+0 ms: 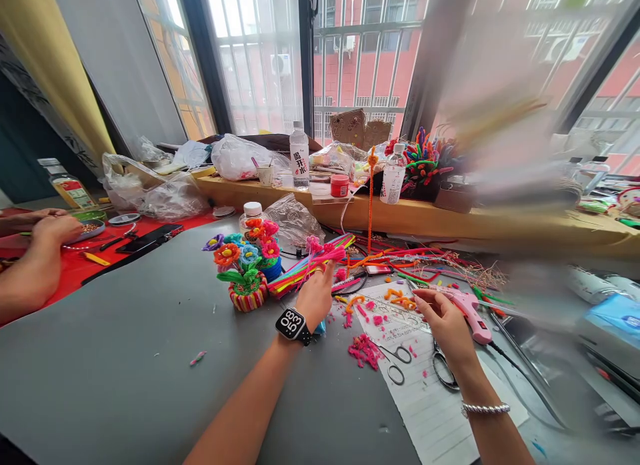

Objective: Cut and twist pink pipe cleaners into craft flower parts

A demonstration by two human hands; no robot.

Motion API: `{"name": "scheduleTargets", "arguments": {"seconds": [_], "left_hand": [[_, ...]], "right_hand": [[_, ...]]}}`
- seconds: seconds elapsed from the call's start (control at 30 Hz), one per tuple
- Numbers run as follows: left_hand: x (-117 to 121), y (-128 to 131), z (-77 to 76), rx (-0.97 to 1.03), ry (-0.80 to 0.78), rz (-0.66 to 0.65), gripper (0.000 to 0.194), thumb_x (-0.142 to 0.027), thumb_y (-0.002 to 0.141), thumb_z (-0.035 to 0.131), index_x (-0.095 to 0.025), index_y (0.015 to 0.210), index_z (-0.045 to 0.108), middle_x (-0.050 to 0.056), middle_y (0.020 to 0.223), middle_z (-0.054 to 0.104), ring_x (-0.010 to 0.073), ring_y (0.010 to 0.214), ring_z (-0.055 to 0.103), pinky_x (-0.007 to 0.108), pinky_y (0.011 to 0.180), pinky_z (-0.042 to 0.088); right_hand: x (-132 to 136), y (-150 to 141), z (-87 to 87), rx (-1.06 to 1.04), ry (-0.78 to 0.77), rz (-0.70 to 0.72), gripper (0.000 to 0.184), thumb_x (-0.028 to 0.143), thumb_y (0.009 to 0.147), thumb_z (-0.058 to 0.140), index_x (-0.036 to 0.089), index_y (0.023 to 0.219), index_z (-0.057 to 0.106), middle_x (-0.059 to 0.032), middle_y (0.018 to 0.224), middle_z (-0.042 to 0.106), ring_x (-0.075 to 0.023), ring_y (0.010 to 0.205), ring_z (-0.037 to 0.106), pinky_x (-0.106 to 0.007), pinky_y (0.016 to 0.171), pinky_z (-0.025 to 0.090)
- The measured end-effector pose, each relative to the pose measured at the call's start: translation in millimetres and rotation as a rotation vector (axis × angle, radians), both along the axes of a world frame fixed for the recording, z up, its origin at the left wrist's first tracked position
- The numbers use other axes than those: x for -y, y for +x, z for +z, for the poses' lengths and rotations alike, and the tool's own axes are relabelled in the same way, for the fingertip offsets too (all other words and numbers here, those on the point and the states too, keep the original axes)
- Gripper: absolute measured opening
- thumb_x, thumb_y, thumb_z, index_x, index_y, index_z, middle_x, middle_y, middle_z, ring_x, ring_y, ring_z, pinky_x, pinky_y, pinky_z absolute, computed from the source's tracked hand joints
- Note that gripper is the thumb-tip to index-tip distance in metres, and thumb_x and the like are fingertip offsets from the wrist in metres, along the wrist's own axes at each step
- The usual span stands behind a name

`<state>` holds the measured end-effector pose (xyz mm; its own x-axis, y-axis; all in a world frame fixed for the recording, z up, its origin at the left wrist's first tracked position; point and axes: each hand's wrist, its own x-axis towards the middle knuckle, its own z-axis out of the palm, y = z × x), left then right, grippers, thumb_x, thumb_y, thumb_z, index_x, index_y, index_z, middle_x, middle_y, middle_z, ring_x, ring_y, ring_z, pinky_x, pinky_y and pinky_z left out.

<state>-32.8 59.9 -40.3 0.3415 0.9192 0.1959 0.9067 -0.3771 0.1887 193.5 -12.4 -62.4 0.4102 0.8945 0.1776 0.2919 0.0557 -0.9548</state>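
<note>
My left hand [315, 298], wearing a black smartwatch [291, 324], reaches over a bundle of bright pipe cleaners [300, 270]. Its index finger is stretched out against the pink ones; the other fingers are partly hidden. Fingertips and thumb of my right hand [443, 318] come together above a sheet of paper [425, 398]; what they hold, if anything, is too small to make out. Beside them lie curled orange pieces [400, 298]. Black-handled scissors [444, 368] are partly under my right hand. Metal-handled scissors [397, 365] lie by pink fuzzy scraps [365, 352].
A pot of pipe-cleaner flowers [247, 295] stands left of my left hand. A pink glue gun [470, 312] with its cord lies to the right. An orange stem [371, 205] rises behind. Another person's hand [53, 228] works over the red cloth [113, 252]. The right side is blurred.
</note>
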Motion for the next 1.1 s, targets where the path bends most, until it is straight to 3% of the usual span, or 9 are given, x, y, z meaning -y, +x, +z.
{"name": "scheduleTargets", "arguments": {"seconds": [0.23,0.4,0.5,0.63,0.8,0.93,1.1], "left_hand": [[10.1,6.7,9.7,0.685,-0.052,-0.182,0.078,-0.007,0.07,0.047,-0.024,0.133,0.004,0.011,0.111,0.047,0.0122,0.069,0.054,0.034,0.072,0.047],[20.9,18.6,15.1,1.043,-0.356,-0.273,0.088,-0.018,0.068,0.058,-0.027,0.132,-0.002,0.01,0.108,0.049,0.0127,0.071,0.057,0.027,0.06,0.049],[24.2,22.0,17.1,1.066,-0.492,-0.336,0.088,-0.022,0.066,0.063,-0.028,0.132,0.004,0.01,0.107,0.049,0.0136,0.071,0.058,0.025,0.055,0.049],[26.1,24.0,17.5,1.056,-0.541,-0.356,0.088,-0.025,0.064,0.065,-0.026,0.131,0.008,0.01,0.104,0.049,0.0167,0.077,0.059,0.029,0.061,0.05],[29.4,28.4,12.7,1.108,-0.568,-0.374,0.086,-0.029,0.063,0.066,-0.023,0.131,0.012,0.011,0.106,0.05,0.0183,0.08,0.059,0.034,0.07,0.05],[30.1,31.4,8.5,1.079,-0.565,-0.381,0.085,-0.029,0.064,0.065,-0.021,0.131,0.013,0.011,0.102,0.054,0.015,0.07,0.06,0.033,0.067,0.049],[28.6,31.9,6.7,1.052,-0.549,-0.407,0.09,-0.025,0.062,0.067,-0.027,0.132,0.01,0.01,0.108,0.051,0.0116,0.064,0.059,0.025,0.055,0.048]], "right_hand": [[2.5,-13.9,6.7,-0.063,-0.017,0.066,0.029,0.04,0.066,0.061,0.016,0.082,0.063,-0.0064,0.08,0.066,-0.0203,0.072,0.057,-0.03,0.064,0.043],[4.0,-36.8,7.7,-0.187,-0.06,0.24,0.033,0.041,0.066,0.062,0.016,0.087,0.065,-0.0055,0.075,0.066,-0.0152,0.06,0.055,-0.025,0.052,0.041],[4.8,-42.9,7.3,-0.372,-0.026,0.233,0.031,0.04,0.066,0.064,0.015,0.085,0.064,-0.0033,0.067,0.063,-0.0115,0.053,0.05,-0.023,0.049,0.039],[5.6,-39.4,7.5,-0.488,0.015,0.159,0.023,0.037,0.064,0.066,0.015,0.067,0.063,-0.0007,0.061,0.059,-0.0092,0.051,0.045,-0.022,0.049,0.038],[6.2,-41.0,8.7,-0.483,0.006,0.186,0.022,0.036,0.063,0.068,0.015,0.067,0.064,-0.0015,0.061,0.06,-0.0106,0.053,0.048,-0.023,0.052,0.04],[6.0,-46.2,8.9,-0.465,-0.002,0.224,0.022,0.035,0.061,0.069,0.014,0.064,0.064,-0.0011,0.058,0.06,-0.0105,0.052,0.049,-0.022,0.051,0.04],[6.4,-47.9,10.5,-0.464,-0.004,0.236,0.023,0.036,0.061,0.069,0.014,0.065,0.064,-0.0025,0.06,0.062,-0.0125,0.054,0.052,-0.025,0.054,0.043]]}}
